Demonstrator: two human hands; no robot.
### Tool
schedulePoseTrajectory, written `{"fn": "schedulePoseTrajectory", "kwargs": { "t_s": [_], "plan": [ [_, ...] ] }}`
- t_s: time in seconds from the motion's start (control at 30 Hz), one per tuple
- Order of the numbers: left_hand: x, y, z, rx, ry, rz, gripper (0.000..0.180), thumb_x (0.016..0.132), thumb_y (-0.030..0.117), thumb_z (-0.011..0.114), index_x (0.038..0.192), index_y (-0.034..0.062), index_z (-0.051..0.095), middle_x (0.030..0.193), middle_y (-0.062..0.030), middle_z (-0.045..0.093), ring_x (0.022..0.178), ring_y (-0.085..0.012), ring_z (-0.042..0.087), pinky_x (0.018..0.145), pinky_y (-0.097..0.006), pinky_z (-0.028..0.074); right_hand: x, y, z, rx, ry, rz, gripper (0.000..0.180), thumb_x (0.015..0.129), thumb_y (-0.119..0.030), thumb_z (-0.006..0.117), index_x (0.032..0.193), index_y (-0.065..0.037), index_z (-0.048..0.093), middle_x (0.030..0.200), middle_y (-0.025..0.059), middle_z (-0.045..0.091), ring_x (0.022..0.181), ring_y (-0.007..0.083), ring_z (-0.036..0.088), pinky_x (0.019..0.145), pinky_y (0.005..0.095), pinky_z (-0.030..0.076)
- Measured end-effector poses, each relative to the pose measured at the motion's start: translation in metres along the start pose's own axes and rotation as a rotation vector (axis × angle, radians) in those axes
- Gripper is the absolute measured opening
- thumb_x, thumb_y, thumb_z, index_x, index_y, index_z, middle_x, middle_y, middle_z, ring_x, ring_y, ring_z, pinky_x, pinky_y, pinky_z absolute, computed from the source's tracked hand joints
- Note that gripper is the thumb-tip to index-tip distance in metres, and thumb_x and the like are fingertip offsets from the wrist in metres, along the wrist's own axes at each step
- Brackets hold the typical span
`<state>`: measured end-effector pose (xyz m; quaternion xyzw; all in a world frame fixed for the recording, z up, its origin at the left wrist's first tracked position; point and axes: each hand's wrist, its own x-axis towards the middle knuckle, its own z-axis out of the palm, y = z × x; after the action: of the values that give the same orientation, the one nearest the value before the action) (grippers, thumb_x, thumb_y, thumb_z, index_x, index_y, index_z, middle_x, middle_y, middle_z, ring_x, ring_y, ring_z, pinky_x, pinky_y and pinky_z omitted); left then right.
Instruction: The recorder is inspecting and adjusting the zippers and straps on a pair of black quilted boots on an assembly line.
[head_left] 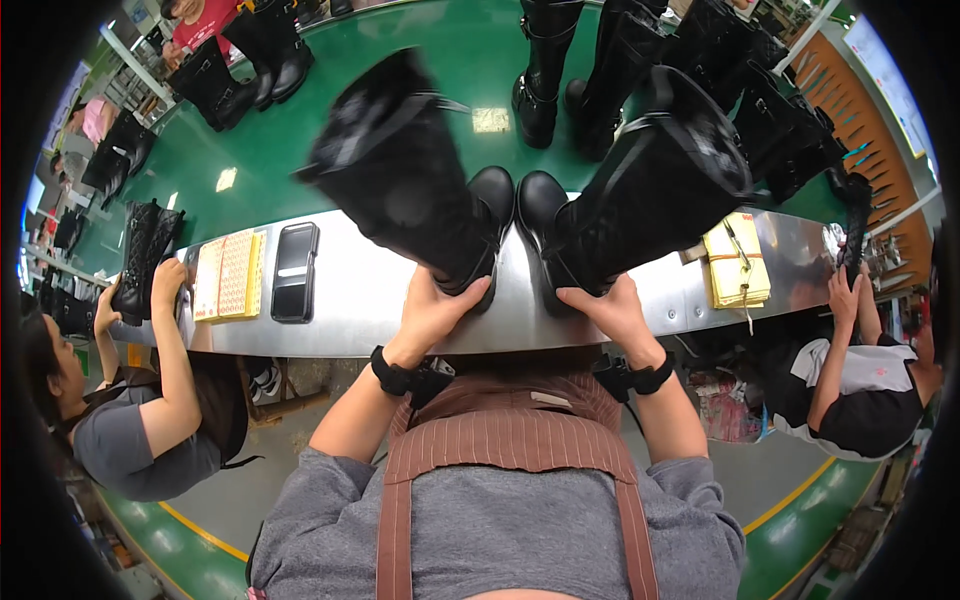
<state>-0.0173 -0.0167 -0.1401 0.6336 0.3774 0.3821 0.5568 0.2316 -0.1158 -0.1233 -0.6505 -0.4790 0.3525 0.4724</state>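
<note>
Two tall black boots stand side by side before me at the metal table edge, toes pointing away and nearly touching. My left hand (437, 315) grips the heel of the left boot (405, 190), thumb across its back. The heel of the right boot (625, 190) is in my right hand (612, 312), held the same way. Both shafts lean outward and their upper parts are blurred. Fingers under the heels are hidden. Each of my wrists wears a black band.
A phone (296, 273) and a sheet pad (229, 275) lie left; yellow papers (738, 262) lie right. More black boots (548, 70) stand on the green surface (440, 30) beyond the metal strip (380, 325). One co-worker (150, 430) sits left, another (850, 390) right, both handling boots.
</note>
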Motion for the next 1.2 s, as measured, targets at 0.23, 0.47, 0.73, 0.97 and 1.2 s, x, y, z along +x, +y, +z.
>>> {"fn": "schedulePoseTrajectory", "kwargs": {
  "t_s": [0.23, 0.47, 0.73, 0.97, 1.2],
  "plan": [
    [0.007, 0.012, 0.010, -0.502, 0.034, 0.059, 0.028, 0.091, 0.004, 0.066, 0.119, 0.0022, 0.063, 0.113, -0.0008, 0.064, 0.104, -0.0110, 0.059, 0.093, -0.029, 0.048, 0.015, -0.011, 0.038, 0.658, 0.004, -0.132, 0.039, 0.085, -0.008, 0.069, 0.121, 0.001, 0.061, 0.116, 0.0052, 0.064, 0.104, 0.0159, 0.060, 0.094, 0.0314, 0.049],
    [0.033, 0.033, 0.031, 0.212, 0.356, 0.364, 0.075, 0.088, 0.006, 0.066, 0.152, 0.0082, 0.027, 0.152, -0.0158, 0.032, 0.141, -0.0312, 0.032, 0.118, -0.038, 0.024, 0.043, -0.026, 0.077, -0.064, 0.450, -0.619, 0.061, 0.090, -0.027, 0.069, 0.140, -0.001, 0.045, 0.133, 0.0134, 0.054, 0.130, 0.0224, 0.045, 0.106, 0.0371, 0.040],
    [0.008, 0.048, 0.017, 0.181, 0.304, 0.633, 0.073, 0.080, 0.014, 0.070, 0.146, 0.0068, 0.039, 0.145, -0.0173, 0.042, 0.135, -0.0318, 0.041, 0.112, -0.039, 0.033, -0.003, -0.041, 0.055, -0.538, -0.126, -0.213, 0.081, 0.087, -0.033, 0.073, 0.145, 0.004, 0.031, 0.124, 0.0203, 0.053, 0.109, 0.0310, 0.056, 0.090, 0.0399, 0.048],
    [0.005, 0.016, -0.035, 0.167, -0.233, -0.150, 0.076, 0.065, 0.009, 0.075, 0.134, -0.0035, 0.047, 0.130, -0.0218, 0.053, 0.123, -0.0337, 0.052, 0.104, -0.038, 0.041, -0.033, -0.040, 0.062, -0.593, -0.164, -0.259, 0.104, 0.080, -0.036, 0.078, 0.149, 0.010, 0.015, 0.106, 0.0251, 0.054, 0.086, 0.0417, 0.063, 0.070, 0.0441, 0.055],
    [-0.016, 0.023, -0.054, 0.313, -0.146, 0.154, 0.131, 0.058, 0.022, 0.091, 0.153, 0.0020, 0.004, 0.155, -0.0244, 0.019, 0.146, -0.0361, 0.018, 0.120, -0.044, 0.015, -0.034, -0.120, -0.033, -0.556, -0.183, -0.485, 0.022, 0.077, -0.016, 0.080, 0.095, -0.005, 0.073, 0.086, 0.0132, 0.070, 0.071, 0.0279, 0.069, 0.064, 0.0366, 0.053]
  ]
}}
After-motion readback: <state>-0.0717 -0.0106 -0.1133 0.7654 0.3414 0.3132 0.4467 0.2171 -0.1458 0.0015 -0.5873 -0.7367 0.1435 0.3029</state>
